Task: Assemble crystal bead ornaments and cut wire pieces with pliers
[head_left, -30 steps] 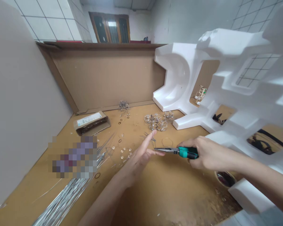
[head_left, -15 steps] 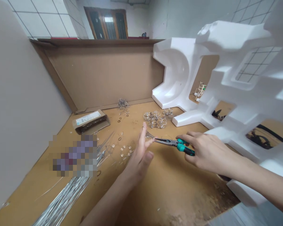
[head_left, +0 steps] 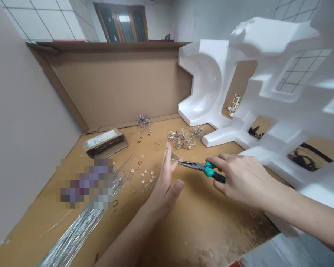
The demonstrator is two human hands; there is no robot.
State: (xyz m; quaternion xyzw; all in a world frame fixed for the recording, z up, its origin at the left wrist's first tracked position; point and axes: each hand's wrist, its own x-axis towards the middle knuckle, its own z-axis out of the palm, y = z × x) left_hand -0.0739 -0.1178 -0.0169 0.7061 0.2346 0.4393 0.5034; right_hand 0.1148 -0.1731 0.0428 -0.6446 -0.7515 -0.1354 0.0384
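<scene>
My right hand (head_left: 239, 178) grips long-nose pliers (head_left: 196, 165) with teal and black handles, their jaws pointing left. The plier tips meet the fingers of my left hand (head_left: 167, 181), which is held edge-on with the thumb apart. A piece of thin wire (head_left: 174, 158) shows between those fingers, beside the plier tips; its far part is hidden. A thin band circles one left finger. Just beyond lie bent wire pieces with clear beads (head_left: 182, 138). Loose clear beads (head_left: 144, 175) are scattered to the left of my left hand.
A bundle of straight silver wires (head_left: 75, 237) lies at front left, near a blurred purple item (head_left: 89, 181). Behind it sits an opened small cardboard box (head_left: 107, 142). A wire tangle (head_left: 143, 120) rests near the cardboard wall (head_left: 114, 85). White foam packaging (head_left: 208, 81) stands at right.
The view has shifted slightly. The pliers and both hands keep nearly the same place, with the plier tips still at my left fingers.
</scene>
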